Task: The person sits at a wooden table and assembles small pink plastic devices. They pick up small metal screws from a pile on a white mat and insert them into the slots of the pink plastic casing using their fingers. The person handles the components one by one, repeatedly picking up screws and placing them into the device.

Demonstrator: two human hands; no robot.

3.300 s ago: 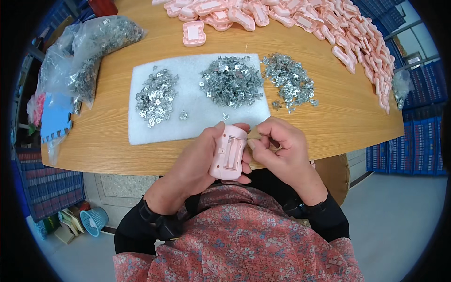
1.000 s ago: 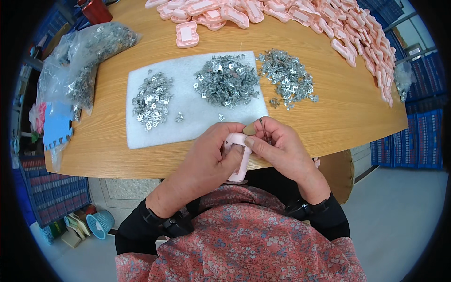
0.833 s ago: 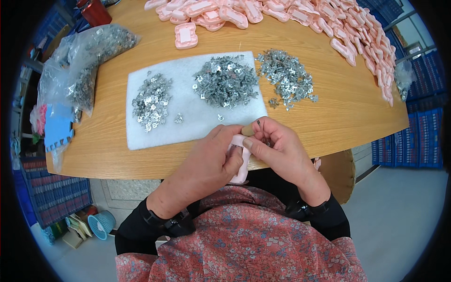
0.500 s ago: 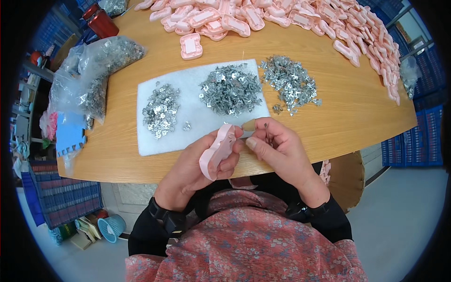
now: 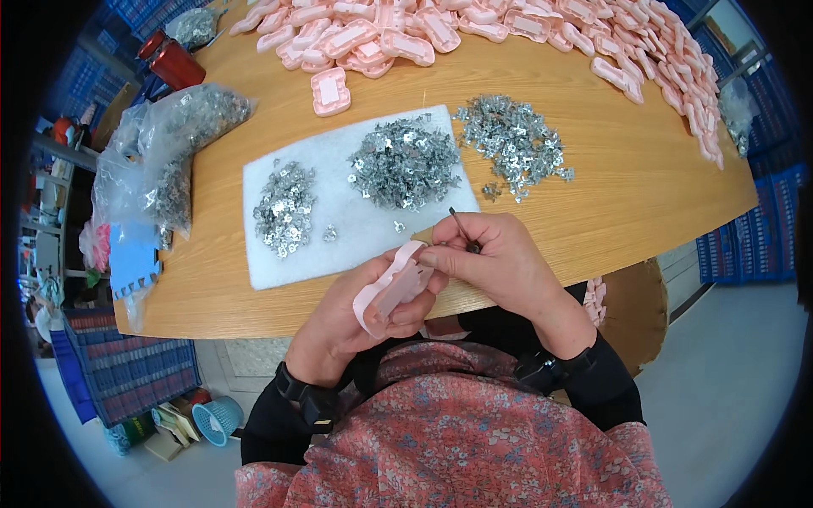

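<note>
My left hand (image 5: 339, 309) is closed around a pink plastic shell (image 5: 394, 296) with a wavy outline, tilted above the table's near edge. At the shell's upper end, my right hand (image 5: 487, 258) pinches with thumb and forefinger; whatever lies between those fingertips is hidden. A thin dark tool (image 5: 461, 229) like a slim rod is tucked among the right fingers and sticks up past them. Beyond my hands, a white felt pad (image 5: 330, 182) bears a small heap of metal clips (image 5: 286, 212) and a larger heap of metal pieces (image 5: 405, 165).
Another metal heap (image 5: 512, 140) lies on the wooden table (image 5: 610, 186) right of the pad. Many pink shells (image 5: 423, 38) line the far side, one shell (image 5: 330, 91) apart. Bags of metal parts (image 5: 174, 152) and a red jar (image 5: 174, 61) stand left. A carton (image 5: 635, 313) is below right.
My right hand has come in to the shell's upper end, its thumb now against it. The dark tool points up more visibly. The shell has dropped slightly and the view has shifted a little.
</note>
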